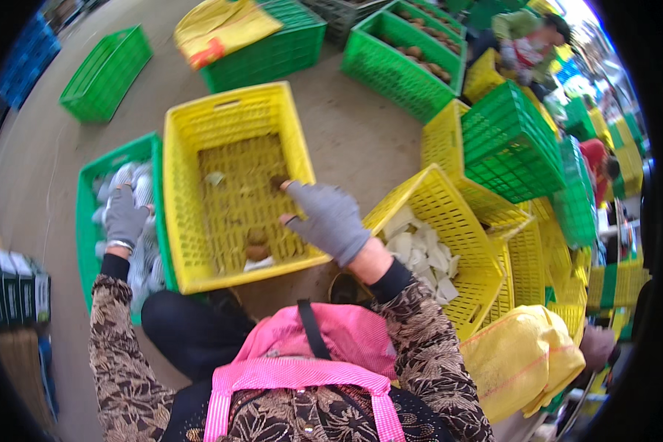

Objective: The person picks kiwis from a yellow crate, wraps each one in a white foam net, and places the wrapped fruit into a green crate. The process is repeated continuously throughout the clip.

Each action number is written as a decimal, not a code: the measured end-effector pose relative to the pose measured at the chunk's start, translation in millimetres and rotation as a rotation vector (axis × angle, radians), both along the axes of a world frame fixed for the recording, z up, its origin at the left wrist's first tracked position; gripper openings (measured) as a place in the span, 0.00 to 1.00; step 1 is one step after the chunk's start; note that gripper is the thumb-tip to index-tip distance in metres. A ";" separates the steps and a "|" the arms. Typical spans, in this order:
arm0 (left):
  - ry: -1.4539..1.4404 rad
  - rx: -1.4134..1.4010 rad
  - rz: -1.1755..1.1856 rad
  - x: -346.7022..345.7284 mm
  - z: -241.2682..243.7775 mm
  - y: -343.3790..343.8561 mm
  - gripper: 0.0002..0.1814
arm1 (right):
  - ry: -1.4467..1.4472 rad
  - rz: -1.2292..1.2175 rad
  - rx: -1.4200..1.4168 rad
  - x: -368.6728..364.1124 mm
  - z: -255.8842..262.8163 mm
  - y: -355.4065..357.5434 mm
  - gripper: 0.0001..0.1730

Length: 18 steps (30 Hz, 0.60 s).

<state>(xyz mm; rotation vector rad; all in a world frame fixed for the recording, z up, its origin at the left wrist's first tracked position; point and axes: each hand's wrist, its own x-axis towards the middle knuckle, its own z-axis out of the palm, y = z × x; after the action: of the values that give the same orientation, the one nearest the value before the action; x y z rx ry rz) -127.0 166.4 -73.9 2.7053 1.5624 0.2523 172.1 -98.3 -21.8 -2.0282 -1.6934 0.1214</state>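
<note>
My left hand (126, 216), in a grey fingerless glove, lies over white foam-net-wrapped pieces (142, 190) in a green plastic crate (83, 221). Its fingertips touch one piece; whether they grip it is hidden. Over the right side of a yellow plastic crate (185, 232), my right hand (329, 218) has thumb and fingers apart. A small brown thing (278, 182), perhaps a kiwifruit, is at its fingertips. Two brown round fruits (257, 252) rest near the yellow crate's front, beside a white scrap (258, 264). A pale scrap (215, 178) and brown debris lie farther back.
To the right, a tilted yellow crate (475, 276) holds white scraps (420, 248), beside a yellow woven sack (514, 359). Green crates (387, 83) with brown fruit stand behind. Another person (530, 50) sits at upper right. Stacked boxes (14, 287) stand at far left.
</note>
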 end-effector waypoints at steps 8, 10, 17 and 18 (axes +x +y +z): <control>0.456 -0.530 -0.834 187.8 -195.1 -70.3 0.22 | 0.002 0.174 -0.288 -3.1 -0.1 4.1 0.19; 0.504 -0.594 -0.825 181.3 -233.8 -91.8 0.24 | -0.026 0.192 -0.338 -0.2 -3.5 -0.4 0.21; 0.389 -0.775 -0.099 159.2 -236.5 -113.4 0.28 | -0.077 0.186 -0.419 6.7 -8.4 -15.2 0.18; 0.408 -0.769 -0.073 159.7 -231.1 -113.2 0.27 | -0.083 0.179 -0.428 7.5 -8.6 -14.8 0.18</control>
<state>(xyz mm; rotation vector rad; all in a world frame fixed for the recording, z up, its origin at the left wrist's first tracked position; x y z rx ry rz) 32.7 53.3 -305.0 2.2413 1.2445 -0.7801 179.5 -113.1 -30.5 -2.1955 -2.0380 0.5058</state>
